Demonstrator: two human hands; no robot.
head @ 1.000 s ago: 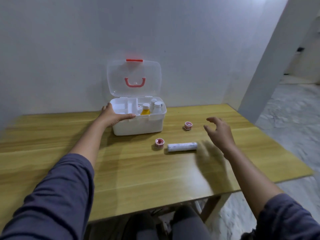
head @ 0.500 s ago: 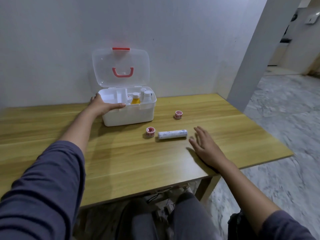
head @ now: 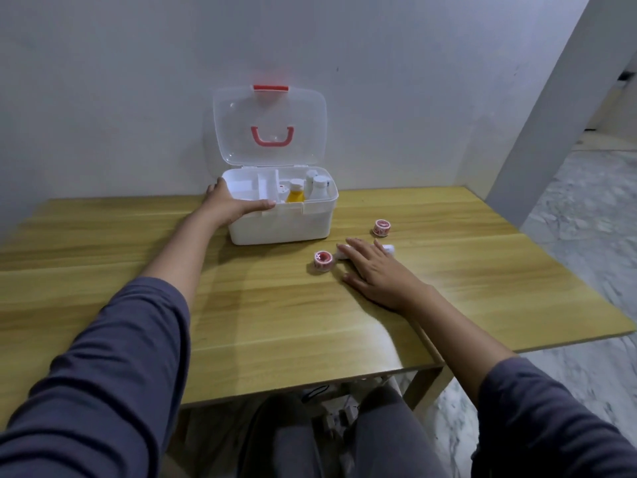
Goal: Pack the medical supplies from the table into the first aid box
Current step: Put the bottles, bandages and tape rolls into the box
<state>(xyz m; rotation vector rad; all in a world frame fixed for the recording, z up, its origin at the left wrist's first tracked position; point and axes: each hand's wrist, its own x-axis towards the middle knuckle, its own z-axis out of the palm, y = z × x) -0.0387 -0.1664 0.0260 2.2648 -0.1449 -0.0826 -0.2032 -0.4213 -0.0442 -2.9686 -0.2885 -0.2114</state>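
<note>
The white roll point(head: 390, 249), axis left-to-right, is overlaid by the flat, spread right hand point(head: 376, 271); the first aid box point(head: 275, 229) is gripped by the left hand point(head: 230, 205).

Tape rolls point(head: 323, 261) right of box point(head: 281, 225), on table point(head: 275, 312).

Open white box point(head: 282, 225) (lid point(head: 269, 125) upright)
</note>
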